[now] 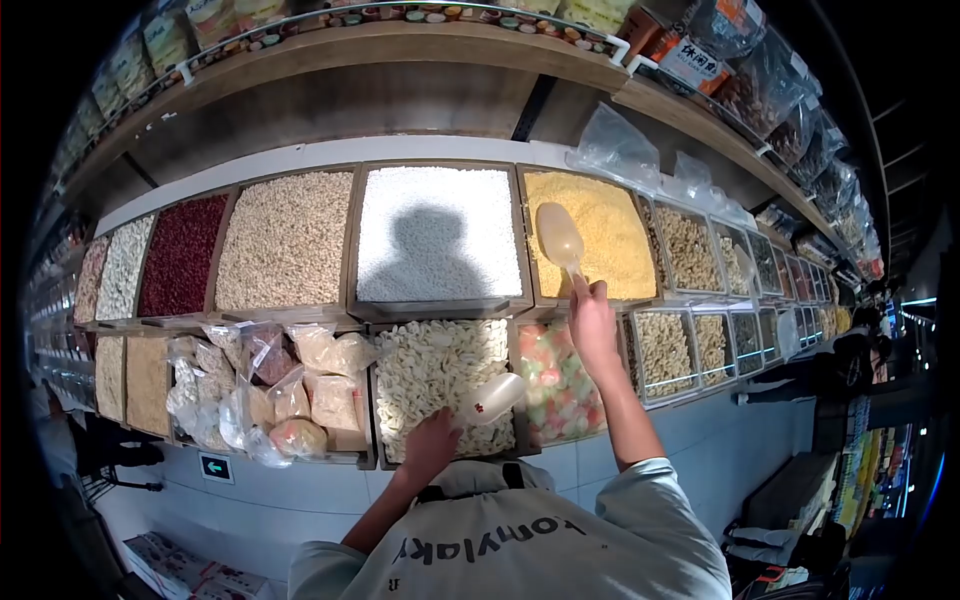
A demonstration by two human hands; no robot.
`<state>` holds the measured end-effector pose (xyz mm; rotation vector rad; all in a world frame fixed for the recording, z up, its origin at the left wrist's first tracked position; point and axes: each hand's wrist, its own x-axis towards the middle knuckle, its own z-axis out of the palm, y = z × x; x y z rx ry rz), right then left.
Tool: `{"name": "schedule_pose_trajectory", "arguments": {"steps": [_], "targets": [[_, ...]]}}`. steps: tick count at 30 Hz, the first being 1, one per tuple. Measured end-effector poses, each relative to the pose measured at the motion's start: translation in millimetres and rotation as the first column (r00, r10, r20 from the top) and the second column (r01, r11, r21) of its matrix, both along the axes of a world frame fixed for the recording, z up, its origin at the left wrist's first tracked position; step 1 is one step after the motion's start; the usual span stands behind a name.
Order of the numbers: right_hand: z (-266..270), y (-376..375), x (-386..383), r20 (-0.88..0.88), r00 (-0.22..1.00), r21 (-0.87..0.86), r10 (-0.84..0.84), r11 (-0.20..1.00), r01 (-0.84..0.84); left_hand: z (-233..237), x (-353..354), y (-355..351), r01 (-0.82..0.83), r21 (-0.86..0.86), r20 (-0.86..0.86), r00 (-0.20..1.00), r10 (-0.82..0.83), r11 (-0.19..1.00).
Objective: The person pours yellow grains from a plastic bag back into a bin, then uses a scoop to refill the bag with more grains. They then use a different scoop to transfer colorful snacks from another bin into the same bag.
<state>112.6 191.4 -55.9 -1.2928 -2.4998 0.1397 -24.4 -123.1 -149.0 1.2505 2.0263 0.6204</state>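
My right hand (592, 318) is closed round the handle of a translucent plastic scoop (558, 232), whose bowl lies over the bin of yellow grain (612, 205). Lower down, my left hand (430, 445) grips a second, whitish scoop (497, 395) with a small dark red patch on it. That scoop is above a bin of pale, flat pieces (430, 360). A bin of wrapped pink, green and white pieces (555, 385) lies under my right forearm. Behind the pale pieces, a bin of white grain (490, 220) carries the shadow of a head and shoulders.
Bins of beige grain (285, 240) and dark red beans (183, 255) stand to the left. Bagged goods (335, 400) fill a lower bin. Lidded compartments of nuts (690, 250) run right. A wooden shelf (430, 50) overhangs the back. Another person (850, 360) is at far right.
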Motion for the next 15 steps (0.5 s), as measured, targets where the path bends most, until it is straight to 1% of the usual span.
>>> {"name": "schedule_pose_trajectory", "arguments": {"steps": [3,5,8,12,15], "targets": [[4.5,-21.4,1.4,0.003,1.000,0.025,0.029,0.999,-0.030,-1.6,4.0,-1.6,-0.007,0.001,-0.008,1.000,0.007,1.000],[2.9,-32.8,1.7,0.053,0.997,-0.003,0.063,0.998,-0.063,-0.6,5.5,-0.2,-0.009,0.009,-0.005,1.000,0.009,1.000],[-9.2,-36.3,4.4,0.046,0.996,0.019,0.083,0.996,-0.083,-2.3,9.3,1.7,0.006,0.007,0.002,1.000,-0.006,1.000],[-7.7,-34.2,7.0,0.061,0.996,-0.010,0.058,0.998,-0.058,-0.7,12.6,3.7,0.008,0.017,-0.009,1.000,-0.008,1.000],[-6.4,-31.0,7.6,0.073,0.996,-0.015,0.048,0.999,-0.047,1.3,13.9,4.4,-0.001,-0.008,-0.019,1.000,0.001,1.000]]}}
